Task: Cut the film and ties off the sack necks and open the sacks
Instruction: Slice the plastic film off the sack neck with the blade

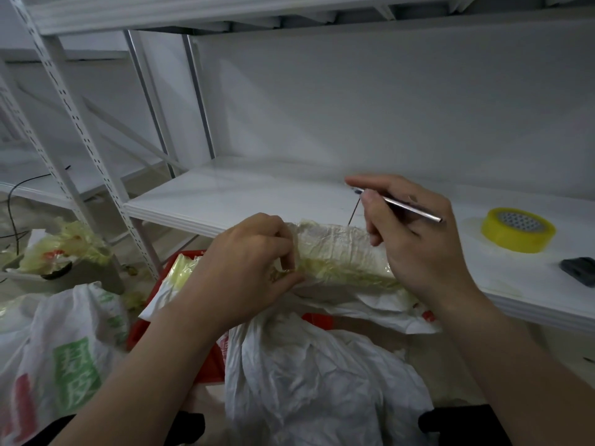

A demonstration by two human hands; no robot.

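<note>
Currently: film-cutting step on 1 sack neck, film not yet off.
Left hand point(254, 268) pinches the yellowish film point(341, 272) at the left end of the sack neck point(335, 249), which lies level between the 2 grips at the shelf point(225, 194) edge; the sack point(306, 381) body hangs below. Right hand point(415, 243) grips a slim metal cutter point(404, 205) pen-fashion, blade angled down beyond its fingertips, tip at the neck's top edge; contact cannot be told. Next move, by judgement: hold the pinch taut, draw the blade shallowly away from the left fingers.

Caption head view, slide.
Left hand pinches yellowish film binding white plastic sack; right hand holds slim metal cutter.
</note>
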